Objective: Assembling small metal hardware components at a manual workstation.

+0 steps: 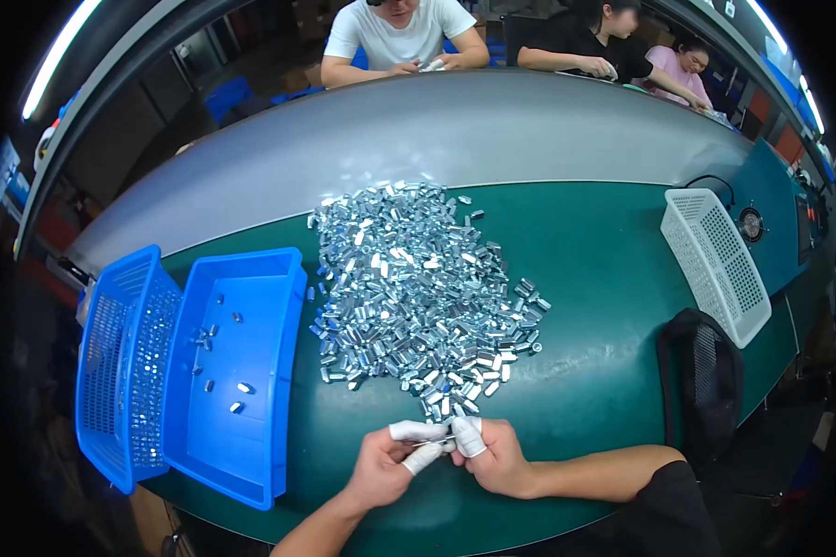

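My left hand (pixel 387 464) and my right hand (pixel 500 461) meet at the near edge of a heap of short silvery metal pieces (pixel 409 288). White coverings wrap the thumb and fingertips of both hands. Each hand is closed in a pinch, fingertips nearly touching the other's. A thin silvery glint shows between them, but the fingers hide most of what they hold. A few metal pieces lie just beyond my fingertips. To the left, a shallow blue tray (pixel 291 371) has several of the same pieces scattered on its bottom.
Left of the tray stands a perforated blue basket (pixel 102 371) with many metal pieces. On the right are a white perforated basket (pixel 715 265), a black bag (pixel 701 381) and a teal machine (pixel 762 213). Beyond the green tabletop (pixel 594 278) runs a grey belt (pixel 529 130), with people seated behind.
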The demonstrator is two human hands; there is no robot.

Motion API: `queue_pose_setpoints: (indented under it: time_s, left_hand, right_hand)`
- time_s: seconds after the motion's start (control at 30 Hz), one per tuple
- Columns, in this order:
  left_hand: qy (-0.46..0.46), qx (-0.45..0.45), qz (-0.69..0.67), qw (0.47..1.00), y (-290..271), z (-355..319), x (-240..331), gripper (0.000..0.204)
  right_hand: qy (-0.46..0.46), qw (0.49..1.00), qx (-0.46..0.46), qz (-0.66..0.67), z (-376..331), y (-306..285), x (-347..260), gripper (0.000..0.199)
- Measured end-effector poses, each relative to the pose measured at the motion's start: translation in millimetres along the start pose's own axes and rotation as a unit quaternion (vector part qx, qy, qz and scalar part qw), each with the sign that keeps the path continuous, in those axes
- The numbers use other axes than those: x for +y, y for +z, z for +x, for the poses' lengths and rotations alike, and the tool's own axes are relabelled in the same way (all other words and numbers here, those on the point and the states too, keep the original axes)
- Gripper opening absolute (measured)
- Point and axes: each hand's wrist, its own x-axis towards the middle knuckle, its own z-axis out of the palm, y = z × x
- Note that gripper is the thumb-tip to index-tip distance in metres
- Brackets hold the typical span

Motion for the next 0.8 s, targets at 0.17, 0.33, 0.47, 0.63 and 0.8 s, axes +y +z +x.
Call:
queue_pose_setpoints:
  time_s: [0.17, 0.33, 0.47, 0.63, 0.8]
  left_hand:
    - [0.104, 0.011, 0.230, 0.968, -5, 1, 3, 0.025]
    - [0.131, 0.072, 0.236, 0.960, 0, 2, 13, 0.026]
    - [0.025, 0.033, 0.202, 0.979, -4, -2, 9, 0.039]
    - [0.030, 0.044, 0.202, 0.978, 2, -2, 9, 0.020]
    - [0.214, 0.044, 0.377, 0.900, 5, 4, 32, 0.012]
  right_hand:
    - [0.087, 0.995, -0.042, -0.022, 1, -4, 3, 0.038]
    - [0.002, 1.000, -0.010, 0.009, 0, -1, 7, 0.042]
    - [-0.015, 1.000, -0.021, -0.017, 0, -3, 2, 0.042]
    - [0.040, 0.999, -0.036, -0.003, 1, 1, -1, 0.040]
    - [0.101, 0.994, -0.031, 0.041, 3, -2, -2, 0.044]
